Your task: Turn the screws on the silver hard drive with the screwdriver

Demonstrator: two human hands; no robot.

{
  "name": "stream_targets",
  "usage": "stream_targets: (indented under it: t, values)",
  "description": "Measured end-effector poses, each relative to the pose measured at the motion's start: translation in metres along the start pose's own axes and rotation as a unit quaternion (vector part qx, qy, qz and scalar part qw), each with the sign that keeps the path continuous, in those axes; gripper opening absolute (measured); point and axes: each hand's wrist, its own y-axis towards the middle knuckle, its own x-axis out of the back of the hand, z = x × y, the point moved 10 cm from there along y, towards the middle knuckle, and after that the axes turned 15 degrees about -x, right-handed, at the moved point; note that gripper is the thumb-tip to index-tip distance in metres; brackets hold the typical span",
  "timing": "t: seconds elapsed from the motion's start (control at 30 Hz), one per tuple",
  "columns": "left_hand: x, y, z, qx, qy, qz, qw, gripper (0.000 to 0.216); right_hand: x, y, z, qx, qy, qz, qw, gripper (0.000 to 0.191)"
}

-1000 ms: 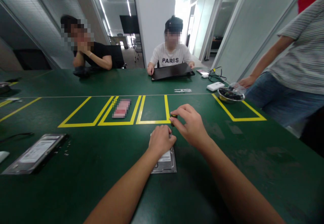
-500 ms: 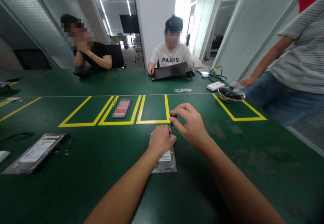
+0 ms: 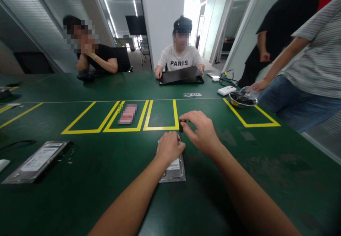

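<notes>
Before me a silver hard drive [image 3: 176, 173] with a white label lies on the green table. Across its far part presses my left hand [image 3: 169, 146], fingers curled over it and hiding much of its top. My right hand [image 3: 200, 129] pinches the handle of a small black and yellow screwdriver [image 3: 181, 125] between thumb and fingers. The screwdriver stands nearly upright, its thin shaft pointing down at the drive's far right corner; where the tip rests is hidden by my left hand. Off to the left lies another hard drive [image 3: 39, 161], label up.
Small bits [image 3: 70, 156] lie beside the left drive. Yellow tape frames [image 3: 161, 128] mark the table ahead. At the right stands a metal bowl [image 3: 243, 102] of dark things near a white box [image 3: 227, 90]. One person opposite holds a black panel [image 3: 182, 76]; others are around the table.
My right hand has shifted slightly, its fingers sitting a little differently on the screwdriver, which tilts a bit more. A person in black has come into view at the back right. My left hand stays put.
</notes>
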Motion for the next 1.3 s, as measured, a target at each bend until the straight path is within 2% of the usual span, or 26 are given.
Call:
stream_targets:
  t: [0.37,0.63,0.93,1.17,1.3]
  values:
    - [0.0,0.0005,0.0005,-0.004,-0.004,-0.003,1.0,0.015,0.0015,0.0002,-0.0034,-0.018,0.016,-0.006,1.0,0.007]
    - [0.0007,0.0004,0.0,-0.005,-0.005,-0.004,1.0,0.017,0.002,0.0003,0.0006,-0.002,0.003,-0.006,1.0,0.016]
    - [0.0009,0.0002,-0.0006,0.005,-0.01,0.011,1.0,0.017,0.0013,0.0007,-0.0003,-0.009,0.004,-0.007,1.0,0.009]
    - [-0.0001,0.0,0.0001,0.004,-0.013,0.008,1.0,0.017,0.0016,-0.0015,0.0021,0.012,0.001,-0.013,1.0,0.017]
    - [-0.0008,0.0004,0.001,0.002,-0.011,0.002,1.0,0.017,0.001,-0.0003,-0.0029,-0.014,0.013,-0.015,1.0,0.011]
